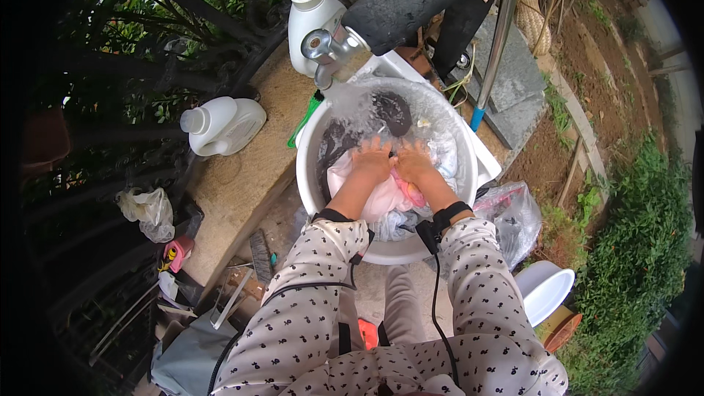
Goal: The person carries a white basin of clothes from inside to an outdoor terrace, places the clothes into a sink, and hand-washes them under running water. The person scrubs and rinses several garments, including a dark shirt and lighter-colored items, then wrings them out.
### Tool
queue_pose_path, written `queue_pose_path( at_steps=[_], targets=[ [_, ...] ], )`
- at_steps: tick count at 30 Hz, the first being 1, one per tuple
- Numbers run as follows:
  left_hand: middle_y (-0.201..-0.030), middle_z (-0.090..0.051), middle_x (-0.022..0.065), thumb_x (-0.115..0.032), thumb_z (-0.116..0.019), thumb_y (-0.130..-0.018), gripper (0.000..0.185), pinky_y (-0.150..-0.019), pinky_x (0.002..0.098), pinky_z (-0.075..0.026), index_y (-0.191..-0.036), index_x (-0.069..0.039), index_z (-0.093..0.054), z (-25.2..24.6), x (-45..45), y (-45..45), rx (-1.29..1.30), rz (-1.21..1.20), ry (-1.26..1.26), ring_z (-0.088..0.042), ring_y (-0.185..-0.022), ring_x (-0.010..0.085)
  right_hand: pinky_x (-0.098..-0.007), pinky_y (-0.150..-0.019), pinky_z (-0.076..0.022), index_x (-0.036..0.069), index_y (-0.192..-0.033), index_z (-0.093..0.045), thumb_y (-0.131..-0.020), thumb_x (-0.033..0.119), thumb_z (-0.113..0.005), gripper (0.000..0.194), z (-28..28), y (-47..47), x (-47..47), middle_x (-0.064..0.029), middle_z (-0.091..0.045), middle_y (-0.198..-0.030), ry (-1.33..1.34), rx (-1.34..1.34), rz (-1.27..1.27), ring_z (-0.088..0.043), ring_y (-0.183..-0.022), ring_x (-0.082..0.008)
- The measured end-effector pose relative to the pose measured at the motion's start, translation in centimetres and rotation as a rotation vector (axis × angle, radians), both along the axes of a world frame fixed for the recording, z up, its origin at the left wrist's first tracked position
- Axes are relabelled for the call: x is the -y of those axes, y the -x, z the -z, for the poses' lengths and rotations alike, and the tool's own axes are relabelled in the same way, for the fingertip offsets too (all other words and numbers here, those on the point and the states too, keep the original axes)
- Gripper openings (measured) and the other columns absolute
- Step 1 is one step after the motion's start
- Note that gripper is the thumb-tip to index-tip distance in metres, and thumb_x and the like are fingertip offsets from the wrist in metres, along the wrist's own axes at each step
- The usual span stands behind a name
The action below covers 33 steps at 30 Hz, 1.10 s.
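Note:
A white plastic basin (303, 176) full of wet laundry and water stands before me. My left hand (372, 160) lies on a pale pink garment (341, 176), fingers stretched forward and apart. Close beside it, my right hand (414, 163) rests on the laundry near a brighter pink cloth (411, 191). Splashing water blurs the fingertips of both hands. A metal tap (346, 58) pours a stream into the far left of the basin. Dark cloth (393, 113) shows beyond my hands, and a white and blue cloth (393, 225) lies at the near side.
White plastic jugs (226, 125) (313, 27) and a green-handled brush (306, 121) sit on the stone ledge (242, 187). A black-wrapped pipe (423, 0) overhangs the basin. To the right are a clear plastic bag (511, 223), another basin (544, 291) and a metal pole (498, 38).

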<state>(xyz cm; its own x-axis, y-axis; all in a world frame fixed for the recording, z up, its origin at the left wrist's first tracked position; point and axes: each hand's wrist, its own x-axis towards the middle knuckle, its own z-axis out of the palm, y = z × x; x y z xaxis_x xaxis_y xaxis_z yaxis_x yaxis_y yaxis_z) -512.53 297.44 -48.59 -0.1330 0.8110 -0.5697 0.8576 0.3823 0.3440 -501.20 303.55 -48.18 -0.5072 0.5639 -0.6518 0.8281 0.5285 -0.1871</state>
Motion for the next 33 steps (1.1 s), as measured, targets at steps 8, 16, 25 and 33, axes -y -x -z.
queue_pose_path(
  at_steps=[8, 16, 25, 33],
  targets=[
    [-0.123, -0.056, 0.0189, -0.022, -0.053, -0.085, 0.038, -0.096, 0.0446, -0.041, -0.119, -0.009, -0.06, 1.2, -2.0, 1.2, 0.173, -0.118, 0.151, -0.053, -0.115, 0.0348, -0.041, -0.101, -0.035, 0.003, -0.117, -0.061, -0.089, 0.026, -0.049, 0.038, 0.3, 0.0, -1.9, -0.0171, -0.056, -0.123, -0.133, -0.154, 0.098, -0.048, -0.119, -0.031],
    [-0.088, -0.061, -0.0034, -0.025, -0.056, -0.093, 0.022, -0.068, 0.0254, -0.047, -0.109, -0.011, -0.059, -9.6, 1.3, 3.2, 1.246, -0.755, 0.044, -0.056, -0.08, 0.0058, -0.0343, -0.086, -0.0443, 0.003, -0.109, -0.063, -0.09, 0.019, -0.054, 0.027, -7.0, -6.4, 0.8, -0.0039, -0.064, -0.102, 0.544, -1.021, 0.804, -0.058, -0.095, -0.0175],
    [-0.141, -0.031, 0.0223, -0.028, -0.067, -0.082, 0.053, -0.101, 0.0443, -0.037, -0.128, -0.009, -0.05, -5.9, 1.7, 0.1, 0.17, -0.044, -0.046, -0.042, -0.123, 0.0366, -0.0434, -0.083, -0.0408, 0.007, -0.116, -0.057, -0.065, 0.0, -0.062, 0.052, -5.3, -4.6, 2.9, -0.0141, -0.059, -0.11, -0.213, -0.424, 0.153, -0.055, -0.101, -0.0323],
    [-0.117, -0.06, 0.0172, -0.018, -0.063, -0.084, 0.047, -0.091, 0.0387, -0.044, -0.128, -0.006, -0.051, -8.9, -0.6, 5.8, 0.392, -0.469, -0.45, -0.058, -0.108, 0.0292, -0.036, -0.09, -0.0398, 0.003, -0.108, -0.058, -0.071, -0.003, -0.058, 0.038, -6.8, -0.4, -2.7, -0.0159, -0.056, -0.112, -0.006, -0.997, 0.345, -0.05, -0.101, -0.0341]
  ],
)
